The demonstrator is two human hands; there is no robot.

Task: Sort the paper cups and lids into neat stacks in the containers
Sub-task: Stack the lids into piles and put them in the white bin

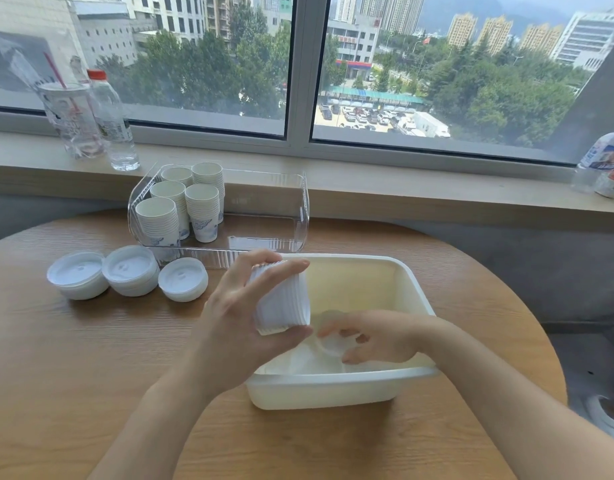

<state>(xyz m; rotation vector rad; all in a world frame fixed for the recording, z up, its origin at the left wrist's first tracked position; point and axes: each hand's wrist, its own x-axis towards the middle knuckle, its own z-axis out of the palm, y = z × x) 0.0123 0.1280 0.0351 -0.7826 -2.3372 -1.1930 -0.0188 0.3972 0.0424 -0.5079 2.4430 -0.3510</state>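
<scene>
Head view: the left hand has its grip clamped on a lid stack above the white bin, while the right hand pinches another lid inside; a loose squeeze might spill the stack.

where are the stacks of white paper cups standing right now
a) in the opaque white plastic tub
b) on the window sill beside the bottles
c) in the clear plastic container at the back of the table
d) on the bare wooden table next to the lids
c: the stacks of white paper cups stand upright in the left end of the clear plastic container at the back of the round wooden table.
</scene>
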